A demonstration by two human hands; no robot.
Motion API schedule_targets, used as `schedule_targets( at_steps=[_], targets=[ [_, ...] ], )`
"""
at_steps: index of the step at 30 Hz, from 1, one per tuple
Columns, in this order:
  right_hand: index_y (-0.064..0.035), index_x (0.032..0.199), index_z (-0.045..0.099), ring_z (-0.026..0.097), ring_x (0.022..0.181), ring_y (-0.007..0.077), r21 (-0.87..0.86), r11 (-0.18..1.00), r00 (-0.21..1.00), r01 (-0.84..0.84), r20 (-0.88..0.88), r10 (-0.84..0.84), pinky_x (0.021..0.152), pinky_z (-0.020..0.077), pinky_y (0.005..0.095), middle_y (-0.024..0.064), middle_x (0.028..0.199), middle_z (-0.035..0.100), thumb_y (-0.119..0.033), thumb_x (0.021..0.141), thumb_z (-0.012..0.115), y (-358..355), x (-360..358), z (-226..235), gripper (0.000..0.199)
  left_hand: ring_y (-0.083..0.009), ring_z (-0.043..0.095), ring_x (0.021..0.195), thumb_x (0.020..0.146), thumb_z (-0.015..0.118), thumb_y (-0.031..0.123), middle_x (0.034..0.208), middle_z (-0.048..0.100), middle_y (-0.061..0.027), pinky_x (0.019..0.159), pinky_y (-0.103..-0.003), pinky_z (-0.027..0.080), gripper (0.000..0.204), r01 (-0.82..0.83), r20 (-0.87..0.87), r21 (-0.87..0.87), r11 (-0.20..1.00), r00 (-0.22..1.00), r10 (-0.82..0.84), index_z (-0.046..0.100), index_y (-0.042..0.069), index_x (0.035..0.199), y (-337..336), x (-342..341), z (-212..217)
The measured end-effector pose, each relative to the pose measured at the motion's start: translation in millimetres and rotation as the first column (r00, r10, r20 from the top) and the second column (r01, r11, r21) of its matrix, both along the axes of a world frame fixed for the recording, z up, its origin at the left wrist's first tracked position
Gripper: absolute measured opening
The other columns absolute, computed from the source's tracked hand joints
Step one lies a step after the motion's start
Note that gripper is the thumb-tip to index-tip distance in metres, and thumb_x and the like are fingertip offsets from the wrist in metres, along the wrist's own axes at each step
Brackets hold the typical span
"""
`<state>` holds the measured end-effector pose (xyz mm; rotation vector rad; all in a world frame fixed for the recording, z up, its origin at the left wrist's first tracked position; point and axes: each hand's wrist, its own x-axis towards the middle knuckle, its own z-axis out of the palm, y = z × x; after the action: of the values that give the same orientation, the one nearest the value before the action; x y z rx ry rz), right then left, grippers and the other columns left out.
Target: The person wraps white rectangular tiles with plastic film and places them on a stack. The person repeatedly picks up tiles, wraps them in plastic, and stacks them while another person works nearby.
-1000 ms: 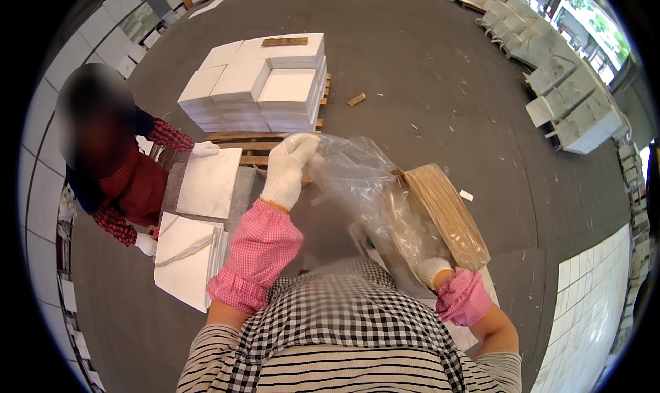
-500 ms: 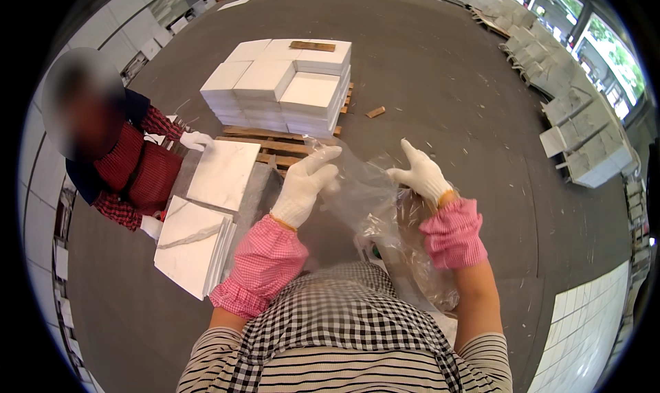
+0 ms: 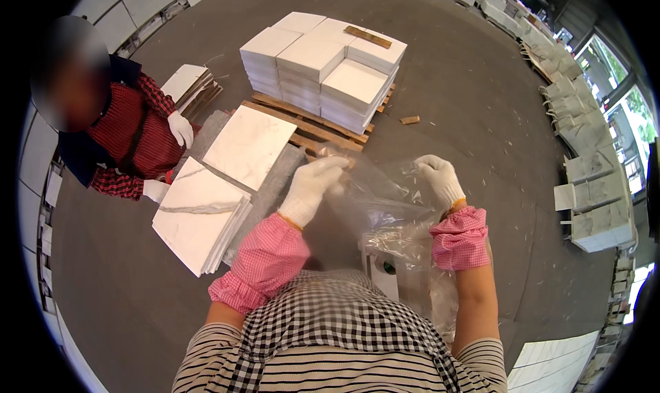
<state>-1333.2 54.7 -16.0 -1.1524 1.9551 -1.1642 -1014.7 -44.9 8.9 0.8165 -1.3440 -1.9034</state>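
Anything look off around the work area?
Two things: a brown scrap lies on the floor right of the pallet of white slabs, and a wooden strip sits atop that stack; both look stray. The clear plastic film is wrinkled, hardly odd. No visible spill.

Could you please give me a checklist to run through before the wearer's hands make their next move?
1. Left hand gripping the clear plastic film: ok, fingers appear closed on it.
2. Right hand gripping the film: cannot tell; fingers curl beside it, tips unclear.
3. Film smooth: not ok, creased between the hands.
4. Co-worker's gloved hand away from the film: ok, beside the tiles.
5. Left pink sleeve clear of the tiles: cannot tell, very close in this view.
6. Wooden strip lying on the white stack: ok.
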Motion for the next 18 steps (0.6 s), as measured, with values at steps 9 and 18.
schedule_targets(
  at_steps=[9,18],
  targets=[
    [0.0033,0.103,0.071,0.062,0.080,0.0092,-0.010,0.999,0.989,0.046,-0.138,-0.047,0.074,0.0510,0.0263,0.0024,0.086,0.069,-0.010,0.099,0.060,-82.9,50.2,40.6,0.018,-0.0122,0.064,0.087,0.095,0.065,0.013,0.101,0.071,-0.0027,0.076,-0.028,0.051,0.026,-0.114,0.166,0.183,0.976,0.983,0.083,0.074,-0.002,0.114,-156.8,32.3,-84.7],
    [0.0026,0.106,0.070,0.062,0.089,0.0122,-0.070,0.997,0.978,0.011,-0.208,-0.025,0.085,0.0504,0.0271,0.0066,0.095,0.070,-0.007,0.098,0.062,-150.7,99.9,11.6,0.015,-0.0085,0.063,0.084,0.096,0.065,0.008,0.099,0.072,-0.0044,0.070,-0.022,0.050,0.021,-0.108,0.037,0.227,0.968,0.994,0.102,0.072,-0.004,0.112,-273.8,71.9,-92.5]
  ],
)
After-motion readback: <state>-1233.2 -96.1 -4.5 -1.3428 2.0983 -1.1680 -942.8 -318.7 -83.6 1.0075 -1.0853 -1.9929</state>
